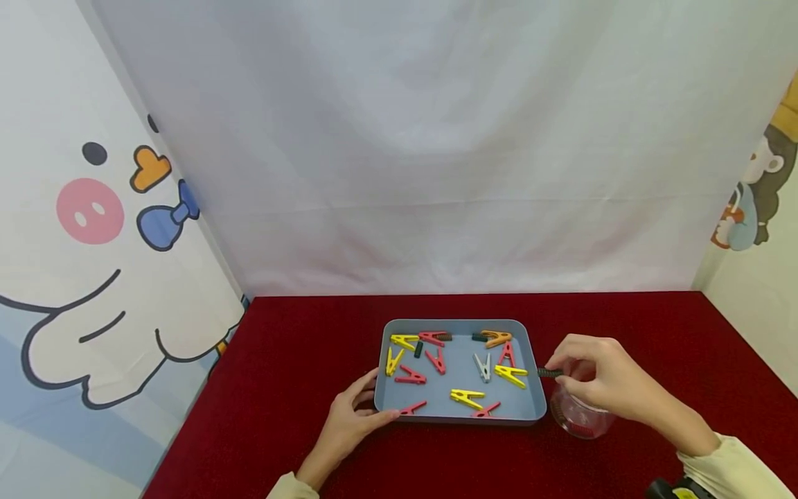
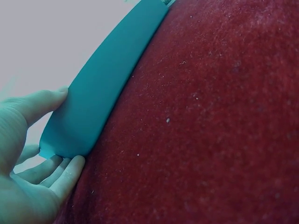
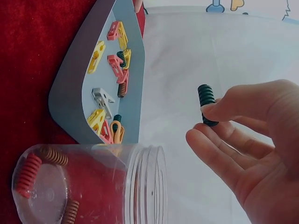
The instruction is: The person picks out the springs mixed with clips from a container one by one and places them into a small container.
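Observation:
Between thumb and fingers, my right hand (image 1: 598, 374) pinches a dark green coil spring (image 3: 206, 103), held above and beside a clear plastic jar (image 3: 107, 182). Inside the jar lie a red spring (image 3: 29, 175) and brown springs (image 3: 55, 156). My left hand (image 1: 350, 414) grips the near left corner of a blue-grey tray (image 1: 436, 420), thumb on the rim and fingers against its side. In the tray are several plastic clips, such as a yellow clip (image 1: 511, 375) and a grey clip (image 1: 483, 367), along with a few springs like the dark spring (image 1: 418, 349).
A dark red cloth (image 1: 287, 360) covers the table. Behind it hangs a white curtain (image 1: 436, 173). Printed cartoon panels stand at the left and right sides. The jar stands close to the tray's right edge.

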`<state>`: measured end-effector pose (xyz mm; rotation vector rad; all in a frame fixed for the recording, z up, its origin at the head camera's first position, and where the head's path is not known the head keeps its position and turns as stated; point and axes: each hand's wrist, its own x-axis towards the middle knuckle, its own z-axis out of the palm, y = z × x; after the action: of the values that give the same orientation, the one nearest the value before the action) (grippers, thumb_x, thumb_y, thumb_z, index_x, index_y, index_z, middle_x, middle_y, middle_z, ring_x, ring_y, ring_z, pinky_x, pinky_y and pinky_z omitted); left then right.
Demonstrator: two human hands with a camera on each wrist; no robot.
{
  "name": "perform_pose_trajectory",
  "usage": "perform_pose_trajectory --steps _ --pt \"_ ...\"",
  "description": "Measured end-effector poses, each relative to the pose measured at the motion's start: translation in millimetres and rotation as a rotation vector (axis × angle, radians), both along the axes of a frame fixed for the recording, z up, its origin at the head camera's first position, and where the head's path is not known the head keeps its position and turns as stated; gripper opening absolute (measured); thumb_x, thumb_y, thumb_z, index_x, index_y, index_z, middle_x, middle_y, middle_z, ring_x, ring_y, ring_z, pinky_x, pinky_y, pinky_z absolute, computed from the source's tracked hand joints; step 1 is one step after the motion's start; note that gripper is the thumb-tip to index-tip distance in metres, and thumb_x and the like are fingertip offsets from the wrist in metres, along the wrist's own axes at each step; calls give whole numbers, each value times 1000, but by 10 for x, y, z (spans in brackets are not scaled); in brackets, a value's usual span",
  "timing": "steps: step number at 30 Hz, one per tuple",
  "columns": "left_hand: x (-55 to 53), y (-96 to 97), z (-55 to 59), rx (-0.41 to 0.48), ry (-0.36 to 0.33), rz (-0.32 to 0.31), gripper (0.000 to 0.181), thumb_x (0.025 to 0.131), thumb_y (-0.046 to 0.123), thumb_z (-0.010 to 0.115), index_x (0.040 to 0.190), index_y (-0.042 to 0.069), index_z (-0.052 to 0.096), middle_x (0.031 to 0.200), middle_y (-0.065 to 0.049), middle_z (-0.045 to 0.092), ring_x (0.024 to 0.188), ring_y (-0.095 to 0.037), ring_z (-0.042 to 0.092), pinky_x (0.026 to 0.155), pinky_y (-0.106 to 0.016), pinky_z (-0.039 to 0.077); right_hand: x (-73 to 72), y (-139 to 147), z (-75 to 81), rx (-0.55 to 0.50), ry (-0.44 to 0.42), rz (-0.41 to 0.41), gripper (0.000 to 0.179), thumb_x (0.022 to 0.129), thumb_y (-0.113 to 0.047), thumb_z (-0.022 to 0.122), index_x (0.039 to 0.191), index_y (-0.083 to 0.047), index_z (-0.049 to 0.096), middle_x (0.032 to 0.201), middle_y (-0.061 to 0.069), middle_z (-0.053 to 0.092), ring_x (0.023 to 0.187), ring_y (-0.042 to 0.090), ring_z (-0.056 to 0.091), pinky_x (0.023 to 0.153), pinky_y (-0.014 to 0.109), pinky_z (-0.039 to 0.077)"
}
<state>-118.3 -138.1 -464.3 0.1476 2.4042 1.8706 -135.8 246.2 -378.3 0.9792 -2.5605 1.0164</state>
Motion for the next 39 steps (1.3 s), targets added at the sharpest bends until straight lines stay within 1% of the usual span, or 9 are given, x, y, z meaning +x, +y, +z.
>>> perform_pose_trajectory --steps 6,12,18,23,27,31,35,39 --pt "-3 -1 -5 -4 -2 3 77 76 17 81 141 2 42 130 -23 50 114 -36 51 80 -29 50 1 59 1 -1 2 -5 36 67 14 72 85 -17 68 86 -9 62 66 4 56 55 24 51" --pt "-7 -5 -13 -2 -2 0 77 76 17 81 141 3 42 131 -22 50 114 -36 52 80 -28 51 12 122 -8 0 -7 -28 39 66 15 73 85 -18 68 85 -9 61 66 5 56 56 24 51" --pt "-8 -6 -13 -7 -6 -1 77 77 17 81 141 3 42 131 -22 50 114 -35 52 82 -31 51 22 211 -26 -3 18 -26 39 65 15 73 85 -18 68 83 -9 62 65 4 55 54 23 49" --pt "-8 -8 -11 4 -5 -2 76 77 17 81 141 2 42 128 -23 51 113 -35 52 81 -30 51 26 272 -40 -4 31 -41 40 65 16 73 85 -18 69 84 -8 63 65 4 54 52 22 48" --pt "-10 -13 -20 22 -6 -3 76 77 15 80 141 2 42 128 -23 51 113 -36 52 79 -27 51 31 311 -62 -12 25 -60 39 64 16 74 85 -17 69 85 -7 63 65 4 54 51 22 47" --pt "-12 -16 -29 32 -4 -4 76 76 15 81 141 2 42 128 -23 51 113 -35 52 80 -29 51 41 340 -93 -9 21 -81 38 65 14 75 84 -17 69 84 -8 63 64 4 54 50 22 46" --pt "-18 -22 -42 39 1 -4 76 76 15 81 141 3 43 128 -22 51 113 -34 53 81 -30 51 48 371 -122 -7 32 -97 37 65 13 76 84 -18 68 83 -9 62 63 4 53 49 21 45" --pt "-28 -28 -55 46 3 -3 76 76 14 81 141 3 43 129 -22 51 112 -34 53 80 -29 51 45 401 -148 -18 58 -91 38 64 13 77 83 -18 68 83 -8 62 63 3 53 50 18 44"
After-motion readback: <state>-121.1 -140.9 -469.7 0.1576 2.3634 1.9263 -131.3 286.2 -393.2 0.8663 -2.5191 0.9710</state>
